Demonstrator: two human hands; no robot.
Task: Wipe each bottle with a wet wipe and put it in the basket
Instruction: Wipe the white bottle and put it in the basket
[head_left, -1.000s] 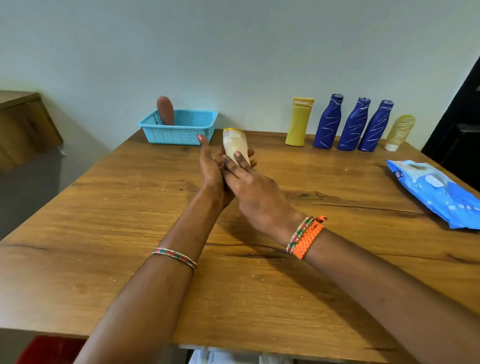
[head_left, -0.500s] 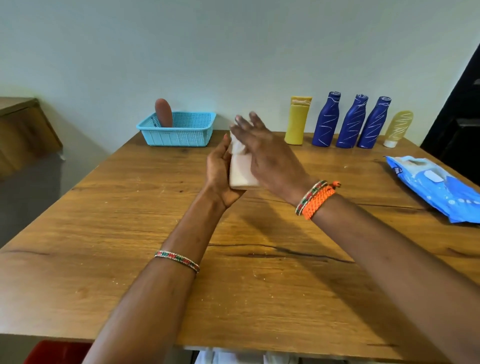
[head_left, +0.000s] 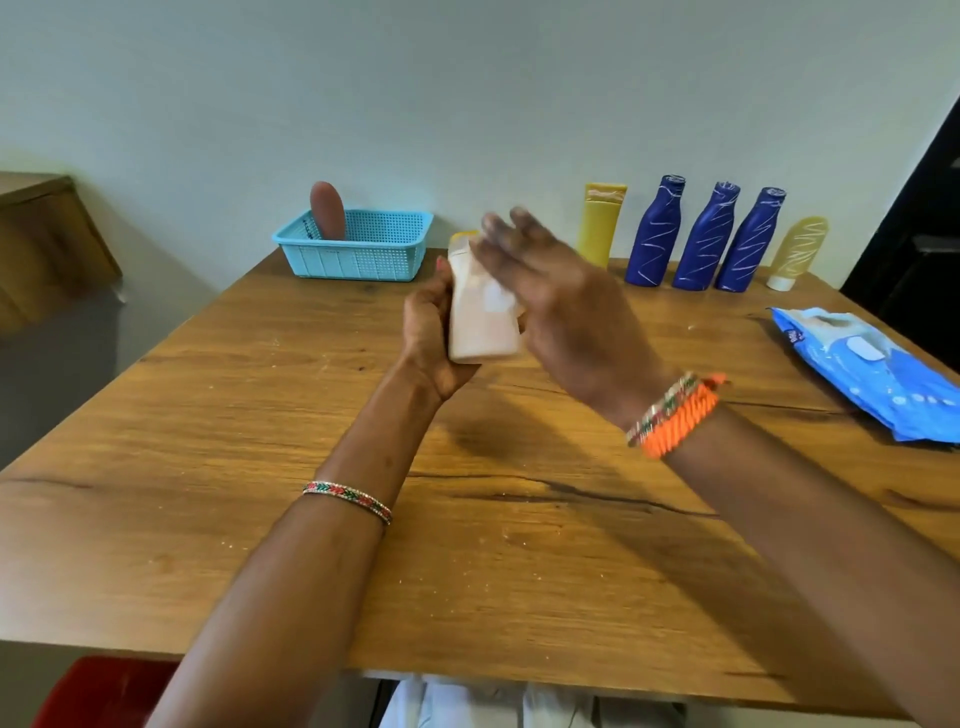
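— Where's the bottle right now?

— In my left hand (head_left: 431, 332), held up over the table (head_left: 260, 519). My fingers are curled round the cream bottle (head_left: 480, 322) from its left side, so it's firmly gripped. It stands nearly upright, cap away from me, base toward my wrist.

— And the other hand?

— My right hand (head_left: 561, 306) lies against the bottle's right face, fingers out straight and a bit blurred. There's something white between palm and bottle that I take for the wipe (head_left: 496, 299), pressed flat, not pinched.

— So what does the next move turn on?

— The basket (head_left: 358, 244). It sits at the far edge, up and to the left of both hands, with a brown bottle (head_left: 328, 210) leaning in its left end. My left hand is nearer to it and already has the bottle, so I'd judge that hand makes the drop, into the free right half.

— And the rest?

— Further right along the wall: a yellow tube (head_left: 602, 223), three blue bottles (head_left: 706, 236), a pale tube (head_left: 797, 252). The wipes pack (head_left: 872, 374) lies at the right edge.
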